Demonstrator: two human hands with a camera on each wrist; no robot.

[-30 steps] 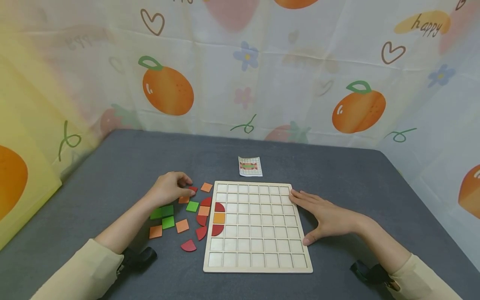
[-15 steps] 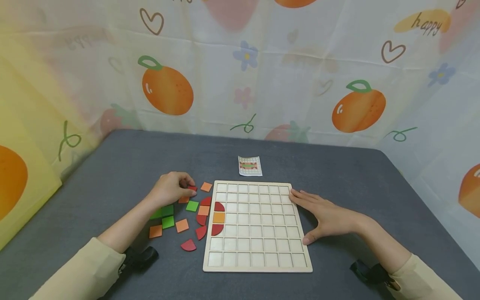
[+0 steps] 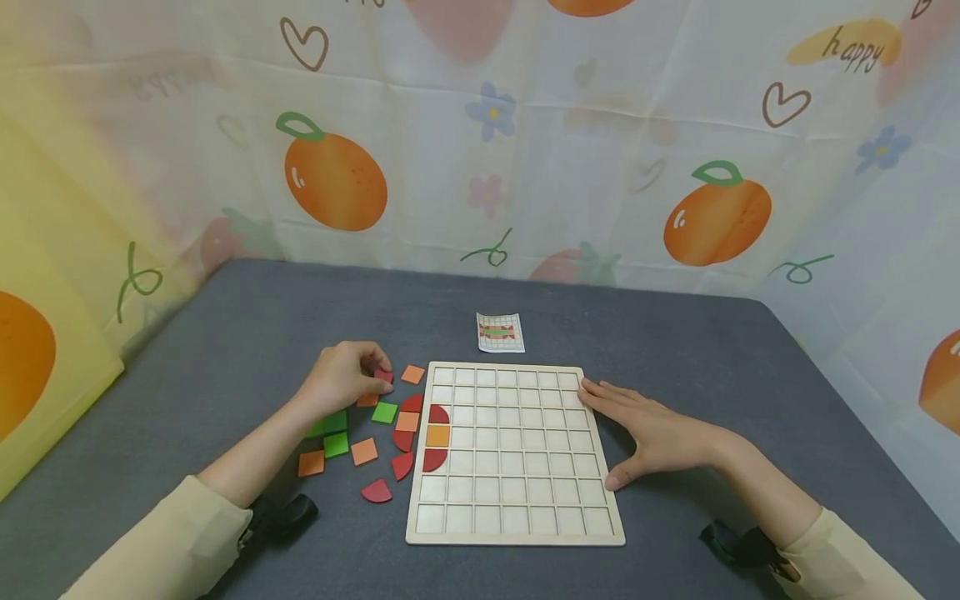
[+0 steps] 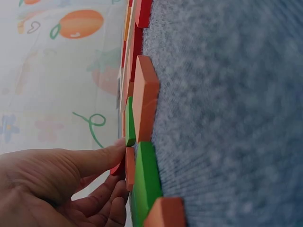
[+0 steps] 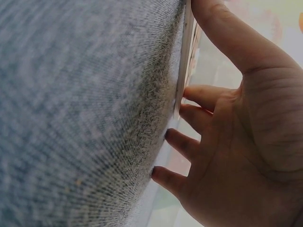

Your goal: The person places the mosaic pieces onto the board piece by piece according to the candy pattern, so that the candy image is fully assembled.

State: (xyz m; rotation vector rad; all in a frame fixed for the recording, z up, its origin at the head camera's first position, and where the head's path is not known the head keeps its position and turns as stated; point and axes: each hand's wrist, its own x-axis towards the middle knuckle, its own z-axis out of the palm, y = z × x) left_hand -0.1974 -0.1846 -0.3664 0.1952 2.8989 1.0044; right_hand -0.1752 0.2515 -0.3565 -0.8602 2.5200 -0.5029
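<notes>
Between thumb and fingers, my left hand [image 3: 347, 372] pinches a red quarter-circle tile [image 3: 384, 376] just above the loose tiles; the left wrist view shows the red tile [image 4: 117, 169] partly hidden behind the thumb. My right hand [image 3: 660, 429] lies spread at the right side of the wooden grid board [image 3: 517, 538], thumb and index finger touching its edge. In the board's leftmost column sit an orange square tile [image 3: 438, 436] and two red quarter-circle tiles, one above it [image 3: 439, 413] and one below it [image 3: 434, 459].
Loose orange, green and red tiles lie left of the board, among them a green tile [image 3: 385, 412], an orange tile [image 3: 364, 452] and a red tile [image 3: 377, 492]. Behind the board lies a small pattern card [image 3: 500, 333]. A printed curtain [image 3: 570, 167] hangs past the table's far edge.
My left hand has raised the red quarter-circle tile slightly, tilting it so more of its face shows. My right hand and the board have stayed in place.
</notes>
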